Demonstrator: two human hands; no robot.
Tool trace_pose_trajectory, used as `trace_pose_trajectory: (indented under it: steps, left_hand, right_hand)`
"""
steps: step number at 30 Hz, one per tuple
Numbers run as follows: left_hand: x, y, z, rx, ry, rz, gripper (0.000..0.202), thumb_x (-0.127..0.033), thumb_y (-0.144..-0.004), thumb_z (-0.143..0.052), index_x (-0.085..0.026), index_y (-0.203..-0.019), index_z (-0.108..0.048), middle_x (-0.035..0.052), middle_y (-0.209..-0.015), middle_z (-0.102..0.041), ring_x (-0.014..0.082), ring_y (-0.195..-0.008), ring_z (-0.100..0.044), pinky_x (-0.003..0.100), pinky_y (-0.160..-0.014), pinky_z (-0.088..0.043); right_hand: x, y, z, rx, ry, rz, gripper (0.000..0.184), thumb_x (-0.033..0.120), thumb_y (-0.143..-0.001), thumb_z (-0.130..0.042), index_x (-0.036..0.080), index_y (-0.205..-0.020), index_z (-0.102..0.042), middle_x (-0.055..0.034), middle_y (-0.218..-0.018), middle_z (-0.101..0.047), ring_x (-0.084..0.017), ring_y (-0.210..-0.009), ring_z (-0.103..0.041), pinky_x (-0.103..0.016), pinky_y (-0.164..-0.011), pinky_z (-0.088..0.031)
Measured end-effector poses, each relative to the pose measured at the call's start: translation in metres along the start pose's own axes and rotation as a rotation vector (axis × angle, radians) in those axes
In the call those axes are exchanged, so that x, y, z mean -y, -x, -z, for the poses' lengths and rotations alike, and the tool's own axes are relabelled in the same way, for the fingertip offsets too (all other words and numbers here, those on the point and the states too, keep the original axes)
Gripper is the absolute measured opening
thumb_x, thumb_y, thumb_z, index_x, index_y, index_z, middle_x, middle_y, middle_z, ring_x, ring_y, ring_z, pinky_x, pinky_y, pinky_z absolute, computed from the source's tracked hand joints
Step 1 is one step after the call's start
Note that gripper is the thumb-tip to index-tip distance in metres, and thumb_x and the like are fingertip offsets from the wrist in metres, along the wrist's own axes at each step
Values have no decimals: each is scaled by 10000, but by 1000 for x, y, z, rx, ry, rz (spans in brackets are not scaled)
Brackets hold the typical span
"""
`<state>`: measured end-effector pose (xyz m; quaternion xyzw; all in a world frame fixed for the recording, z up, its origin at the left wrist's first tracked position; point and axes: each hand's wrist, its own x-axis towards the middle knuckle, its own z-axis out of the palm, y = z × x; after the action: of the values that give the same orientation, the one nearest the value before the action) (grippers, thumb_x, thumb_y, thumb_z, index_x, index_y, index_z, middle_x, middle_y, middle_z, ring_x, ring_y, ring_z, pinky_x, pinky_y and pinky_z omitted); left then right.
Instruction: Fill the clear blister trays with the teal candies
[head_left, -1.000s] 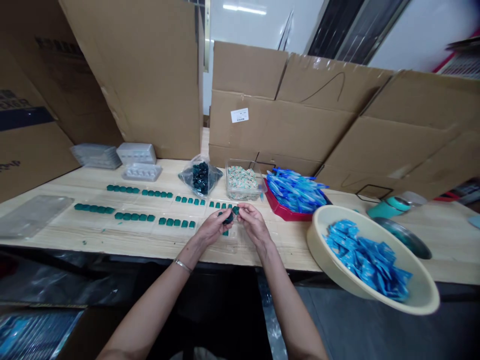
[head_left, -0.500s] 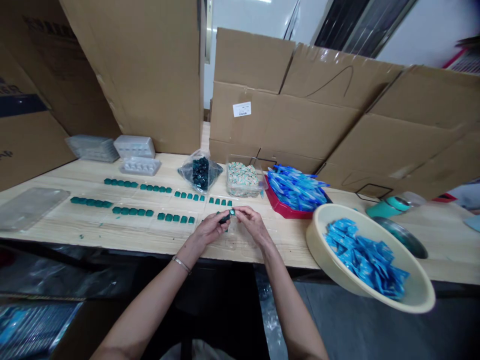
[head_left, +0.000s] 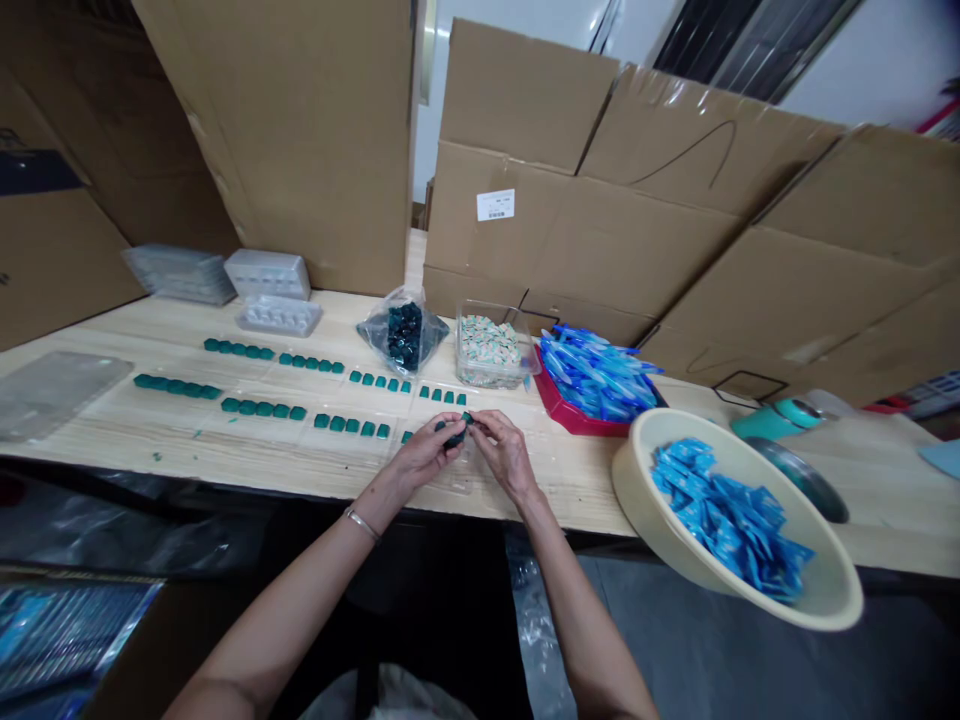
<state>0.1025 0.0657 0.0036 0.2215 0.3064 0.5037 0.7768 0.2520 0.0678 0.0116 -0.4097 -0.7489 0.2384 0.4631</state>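
My left hand [head_left: 421,456] is closed round a few small dark green faceted pieces [head_left: 453,438]; the fingers hide some of them. Against it, my right hand [head_left: 507,456] pinches one green piece [head_left: 468,418] between thumb and fingertips. Both hands are above the table's front part, over clear plastic trays. To their left, similar green pieces [head_left: 345,425] sit in short groups forming two rows, a back row [head_left: 379,382] and a front one. Behind my hands stands a clear box [head_left: 491,375] of small pale-and-teal bits, beside a plastic bag [head_left: 403,335] of dark green pieces.
A red tray [head_left: 559,405] heaped with blue packets stands at the right, before a cream basin [head_left: 637,490] of blue sachets that overhangs the table edge. A teal bottle [head_left: 784,417] lies behind it. Clear plastic trays [head_left: 266,275] stack at back left. Cardboard [head_left: 540,230] walls the back.
The pinched piece showed a pale face before; now its dark green side faces me. My hands stay close together in nearly the same place. The view has shifted slightly.
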Motion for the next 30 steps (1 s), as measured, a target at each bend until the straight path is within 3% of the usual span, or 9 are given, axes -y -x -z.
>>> trace_pose_trajectory:
  steps: [5, 11, 14, 19, 23, 26, 30]
  left_hand:
    - [-2, 5, 2, -60, 23, 12, 239, -204, -640, -774, -126, -829, -649, 10, -816, -585, 42, -642, -537, 136, -546, -437]
    - [-11, 14, 5, -113, 84, 52, 171, -158, -689, -733, -97, -821, -644, 32, -774, -589, 47, -582, -541, 126, -447, -396]
    - [-13, 15, 7, -105, 116, 64, 113, -133, -729, -692, -87, -819, -641, 45, -766, -590, 55, -578, -547, 130, -445, -412]
    - [-17, 14, 12, -82, 223, 115, 77, -124, -785, -628, -77, -846, -632, 66, -768, -589, 70, -597, -551, 120, -420, -404]
    - [-16, 9, 11, -86, 251, 88, 87, -139, -812, -598, -74, -863, -627, 61, -748, -577, 68, -597, -548, 117, -431, -415]
    - [-12, 4, 8, -87, 215, 9, 93, -162, -808, -610, -83, -856, -624, 44, -716, -563, 66, -584, -544, 119, -434, -411]
    - [-6, 1, 4, -104, 126, -69, 158, -234, -768, -667, -97, -831, -621, 22, -687, -555, 56, -552, -526, 129, -445, -415]
  right_hand:
    - [-19, -17, 14, -13, 204, 30, 252, 197, -861, -487, 203, -1062, -639, -84, -958, -634, -185, -866, -604, -322, -787, -503]
    - [-55, -56, 23, 228, 441, 34, 221, 188, -832, -501, 219, -926, -698, -71, -948, -664, -214, -925, -577, -325, -826, -446]
    - [-73, -64, 17, 311, 455, 12, 206, 191, -808, -531, 232, -920, -699, -53, -954, -673, -203, -942, -559, -307, -834, -427]
    - [-96, -68, 9, 288, 355, -15, 163, 192, -765, -578, 216, -862, -707, -51, -953, -682, -193, -947, -553, -305, -877, -397]
    - [-91, -68, 8, 312, 372, -40, 157, 168, -774, -556, 208, -793, -707, -53, -882, -688, -200, -913, -551, -338, -894, -384]
    - [-71, -63, 8, 245, 324, -17, 183, 196, -769, -582, 197, -912, -695, -71, -951, -676, -210, -931, -547, -375, -912, -377]
    - [-32, -45, 2, 133, 96, -98, 224, 334, -773, -609, 189, -924, -688, -77, -923, -667, -186, -806, -585, -318, -740, -457]
